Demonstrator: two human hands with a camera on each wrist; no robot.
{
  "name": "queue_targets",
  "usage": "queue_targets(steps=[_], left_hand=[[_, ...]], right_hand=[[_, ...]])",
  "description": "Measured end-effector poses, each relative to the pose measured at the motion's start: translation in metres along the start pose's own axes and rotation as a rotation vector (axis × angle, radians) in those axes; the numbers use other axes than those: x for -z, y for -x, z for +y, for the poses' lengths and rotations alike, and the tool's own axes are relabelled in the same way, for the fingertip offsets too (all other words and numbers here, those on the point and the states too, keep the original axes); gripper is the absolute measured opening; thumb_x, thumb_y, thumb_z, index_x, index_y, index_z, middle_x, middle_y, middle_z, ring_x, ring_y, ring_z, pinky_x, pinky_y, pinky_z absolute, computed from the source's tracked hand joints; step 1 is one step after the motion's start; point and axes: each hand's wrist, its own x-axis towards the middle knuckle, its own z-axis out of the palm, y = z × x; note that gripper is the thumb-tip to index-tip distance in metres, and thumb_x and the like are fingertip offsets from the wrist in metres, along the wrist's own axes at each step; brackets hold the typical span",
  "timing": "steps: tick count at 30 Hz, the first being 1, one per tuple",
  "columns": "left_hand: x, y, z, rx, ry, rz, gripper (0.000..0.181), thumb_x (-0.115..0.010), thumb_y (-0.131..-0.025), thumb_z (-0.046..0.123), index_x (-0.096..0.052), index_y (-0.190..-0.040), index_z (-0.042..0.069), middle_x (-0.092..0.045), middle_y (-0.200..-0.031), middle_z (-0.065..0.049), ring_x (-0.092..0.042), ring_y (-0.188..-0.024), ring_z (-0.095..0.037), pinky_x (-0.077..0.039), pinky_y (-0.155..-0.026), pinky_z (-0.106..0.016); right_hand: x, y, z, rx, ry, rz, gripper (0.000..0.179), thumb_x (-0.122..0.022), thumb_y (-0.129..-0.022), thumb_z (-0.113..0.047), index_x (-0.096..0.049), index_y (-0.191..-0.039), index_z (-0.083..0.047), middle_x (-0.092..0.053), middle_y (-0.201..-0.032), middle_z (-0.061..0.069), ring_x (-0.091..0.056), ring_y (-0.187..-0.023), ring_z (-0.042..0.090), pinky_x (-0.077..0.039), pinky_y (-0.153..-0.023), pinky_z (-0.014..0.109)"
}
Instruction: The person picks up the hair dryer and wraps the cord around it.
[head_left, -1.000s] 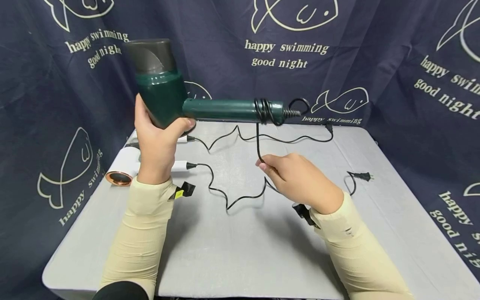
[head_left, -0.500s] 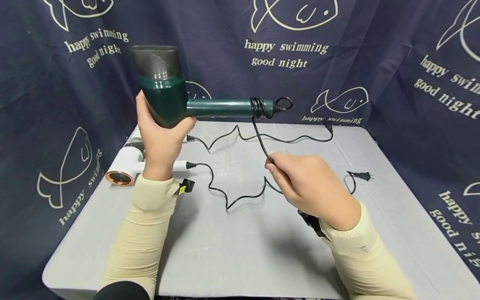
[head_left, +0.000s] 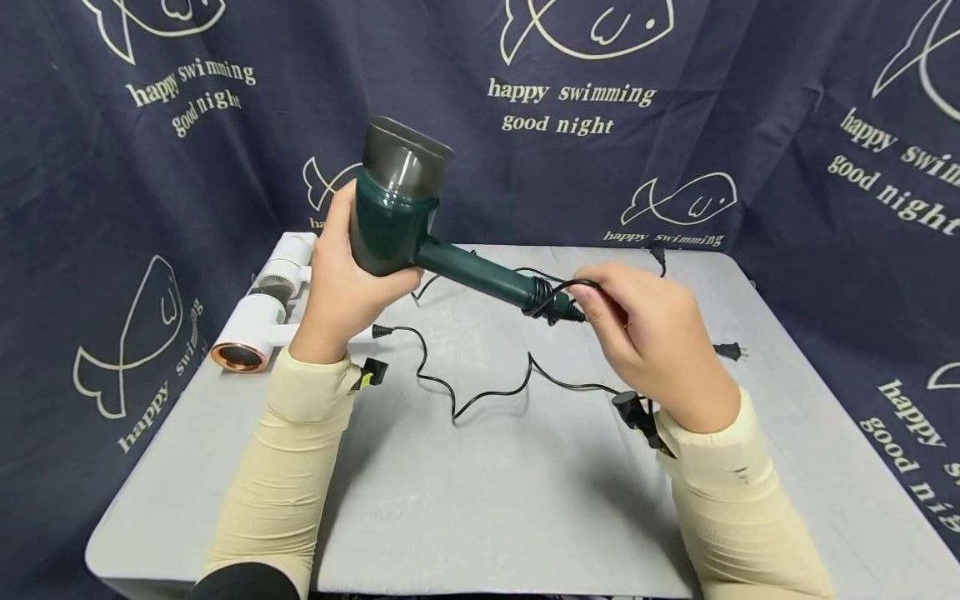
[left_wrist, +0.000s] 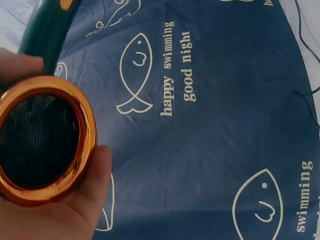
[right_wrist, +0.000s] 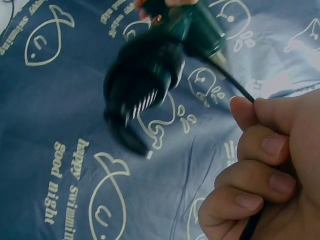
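A dark green hair dryer (head_left: 390, 225) with a grey nozzle is held up above the table, its handle slanting down to the right. My left hand (head_left: 341, 287) grips the dryer's body from below; in the left wrist view its copper-ringed rear grille (left_wrist: 40, 142) faces the camera. Black cord (head_left: 543, 297) is wound several times round the handle's end. With thumb and forefinger my right hand (head_left: 652, 333) pinches that cord close beside the handle. In the right wrist view the cord (right_wrist: 227, 77) runs taut from the handle to the fingertips and through the curled fingers.
Two white hair dryers (head_left: 251, 329) lie at the table's left side, one with a copper ring. Their black cords (head_left: 487, 395) wander across the white table (head_left: 465, 517); one plug (head_left: 729, 351) lies at the right. A dark blue printed curtain (head_left: 465, 50) surrounds the table.
The green dryer has moved right and its handle has tipped down. My right hand first drew the cord down and right, then rose beside the handle's end, still pinching the cord.
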Motion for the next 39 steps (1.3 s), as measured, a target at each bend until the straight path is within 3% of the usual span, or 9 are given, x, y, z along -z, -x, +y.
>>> queue_targets(steps=[5, 10, 14, 19, 25, 31, 35, 39], left_hand=[[0.0, 0.002, 0.002, -0.003, -0.01, -0.073, 0.093, -0.084, -0.062, -0.007, -0.051, -0.147, 0.012, -0.065, -0.128, -0.006, -0.055, -0.112, -0.014, -0.042, -0.096, -0.033], [0.001, 0.001, 0.004, -0.02, 0.019, -0.095, 0.092, -0.084, -0.06, -0.007, -0.054, -0.145, 0.012, -0.066, -0.125, -0.005, -0.056, -0.111, -0.014, -0.041, -0.098, -0.033], [0.003, 0.001, 0.005, -0.033, 0.1, -0.095, 0.089, -0.084, -0.059, -0.009, -0.056, -0.142, 0.009, -0.066, -0.123, -0.005, -0.056, -0.111, -0.018, -0.042, -0.098, -0.033], [0.003, 0.002, 0.008, -0.022, 0.204, -0.095, 0.085, -0.082, -0.059, -0.012, -0.058, -0.138, 0.009, -0.066, -0.119, -0.003, -0.056, -0.109, -0.022, -0.044, -0.095, -0.032], [0.003, 0.002, 0.013, -0.041, 0.341, -0.038, 0.084, -0.079, -0.059, -0.016, -0.059, -0.137, 0.008, -0.064, -0.124, -0.005, -0.055, -0.113, -0.025, -0.045, -0.098, -0.033], [0.002, 0.004, 0.016, -0.028, 0.454, 0.021, 0.081, -0.074, -0.06, -0.021, -0.058, -0.135, 0.007, -0.065, -0.123, -0.011, -0.063, -0.109, -0.028, -0.052, -0.092, -0.033], [0.001, 0.003, 0.016, -0.014, 0.475, 0.037, 0.081, -0.072, -0.062, -0.021, -0.056, -0.137, 0.008, -0.066, -0.125, -0.014, -0.063, -0.11, -0.03, -0.054, -0.088, -0.032], [0.0, 0.002, 0.014, -0.008, 0.47, 0.062, 0.08, -0.071, -0.065, -0.02, -0.054, -0.137, 0.009, -0.066, -0.126, -0.016, -0.063, -0.109, -0.03, -0.057, -0.081, -0.031]], right_hand=[[-0.001, 0.001, 0.012, -0.036, -0.034, 0.0, 0.013, -0.065, -0.1, -0.014, -0.073, -0.105, -0.005, -0.054, -0.073, -0.003, -0.043, -0.065, 0.005, -0.035, -0.062, 0.018], [-0.007, 0.001, 0.022, -0.083, -0.086, 0.015, 0.009, -0.07, -0.097, -0.012, -0.075, -0.103, -0.006, -0.052, -0.073, -0.004, -0.042, -0.066, 0.007, -0.033, -0.063, 0.019], [-0.013, 0.001, 0.03, -0.113, -0.127, 0.009, 0.007, -0.07, -0.097, -0.011, -0.075, -0.101, -0.008, -0.053, -0.073, -0.005, -0.043, -0.066, 0.007, -0.033, -0.063, 0.019], [-0.017, 0.002, 0.034, -0.172, -0.195, -0.057, 0.008, -0.068, -0.099, -0.01, -0.075, -0.101, -0.013, -0.058, -0.077, -0.009, -0.047, -0.069, 0.006, -0.038, -0.066, 0.021], [-0.025, 0.002, 0.033, -0.189, -0.282, -0.139, 0.015, -0.06, -0.104, -0.013, -0.074, -0.103, -0.017, -0.064, -0.08, -0.013, -0.056, -0.067, 0.003, -0.045, -0.064, 0.019], [-0.037, 0.004, 0.024, -0.222, -0.201, -0.207, 0.019, -0.057, -0.101, -0.005, -0.068, -0.098, -0.021, -0.06, -0.074, -0.013, -0.054, -0.065, 0.005, -0.046, -0.063, 0.022], [-0.042, 0.007, 0.017, -0.288, -0.188, -0.279, 0.017, -0.053, -0.103, -0.007, -0.062, -0.094, -0.018, -0.056, -0.073, -0.009, -0.051, -0.065, 0.007, -0.044, -0.065, 0.025], [-0.046, 0.008, 0.012, -0.258, -0.195, -0.307, 0.013, -0.052, -0.107, -0.015, -0.063, -0.103, -0.013, -0.056, -0.077, -0.006, -0.052, -0.067, 0.007, -0.046, -0.069, 0.026]])
